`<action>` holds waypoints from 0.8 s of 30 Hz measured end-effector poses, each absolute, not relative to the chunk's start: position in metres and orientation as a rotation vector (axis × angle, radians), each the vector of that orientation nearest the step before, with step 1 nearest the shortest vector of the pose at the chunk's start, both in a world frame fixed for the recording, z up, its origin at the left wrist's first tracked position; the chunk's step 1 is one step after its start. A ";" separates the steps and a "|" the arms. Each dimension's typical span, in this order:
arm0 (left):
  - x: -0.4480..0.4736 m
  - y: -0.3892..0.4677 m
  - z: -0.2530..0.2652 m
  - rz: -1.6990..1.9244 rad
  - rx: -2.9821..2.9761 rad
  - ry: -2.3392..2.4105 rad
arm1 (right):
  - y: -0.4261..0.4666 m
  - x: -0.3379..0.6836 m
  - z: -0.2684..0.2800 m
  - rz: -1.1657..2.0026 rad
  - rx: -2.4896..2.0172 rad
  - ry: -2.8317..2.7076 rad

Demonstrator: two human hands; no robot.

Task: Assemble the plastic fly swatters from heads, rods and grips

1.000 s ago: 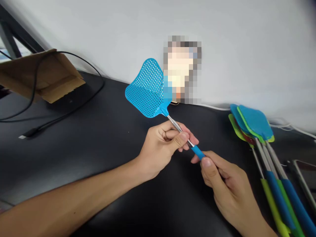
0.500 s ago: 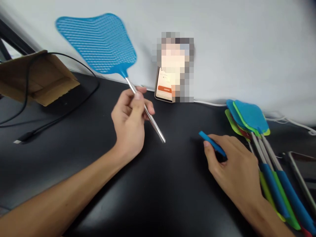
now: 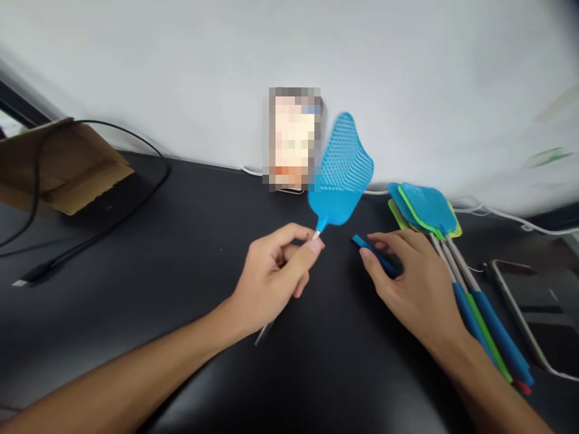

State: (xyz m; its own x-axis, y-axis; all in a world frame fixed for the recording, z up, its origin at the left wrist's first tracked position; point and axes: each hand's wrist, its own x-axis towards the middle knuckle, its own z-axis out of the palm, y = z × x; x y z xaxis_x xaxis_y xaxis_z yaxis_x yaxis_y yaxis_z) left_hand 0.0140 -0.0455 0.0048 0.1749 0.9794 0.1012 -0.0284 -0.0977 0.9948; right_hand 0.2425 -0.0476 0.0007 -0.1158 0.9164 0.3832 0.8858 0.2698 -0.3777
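My left hand point(image 3: 266, 283) pinches the thin metal rod of a blue fly swatter point(image 3: 344, 175) just below its mesh head. The head tilts up to the right; the bare rod end shows below my wrist, pointing down-left, with no grip on it. Low over the table, my right hand point(image 3: 414, 283) is curled loosely around a short blue handle point(image 3: 359, 242), whose end sticks out past my thumb. The rest of the handle is shaded or hidden by my fingers. Beside my right hand lies a stack of fly swatters point(image 3: 429, 208) with blue and green grips.
A partly blurred phone point(image 3: 294, 144) leans on the wall at the back. An open cardboard box point(image 3: 90, 175) and a black cable point(image 3: 149, 187) are at left. Another phone point(image 3: 534, 319) lies at far right, and a white cable point(image 3: 515, 222) runs along the wall.
My left hand has moved right and turned the swatter, so its head now points up-right instead of up-left. My right hand's fingers have loosened around the blue handle. The view has shifted slightly.
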 end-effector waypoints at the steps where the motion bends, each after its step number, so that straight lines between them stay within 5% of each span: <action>1: 0.015 -0.048 0.005 1.097 1.390 1.028 | -0.051 0.240 0.005 0.254 -1.558 -1.937; 7: 0.017 -0.055 0.006 0.895 1.545 1.021 | -0.069 0.231 0.012 1.145 -1.284 -1.439; 24: 0.019 -0.060 0.002 0.899 1.945 0.859 | -0.082 0.218 0.020 1.093 -1.338 -1.457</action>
State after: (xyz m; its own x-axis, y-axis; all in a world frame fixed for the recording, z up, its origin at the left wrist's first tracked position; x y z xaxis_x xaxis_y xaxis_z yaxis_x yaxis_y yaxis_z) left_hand 0.0190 -0.0595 0.0016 0.5148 0.8125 0.2737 0.2358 -0.4411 0.8659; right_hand 0.2181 -0.0821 0.0200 -0.0625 0.9976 0.0297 0.2510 0.0445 -0.9670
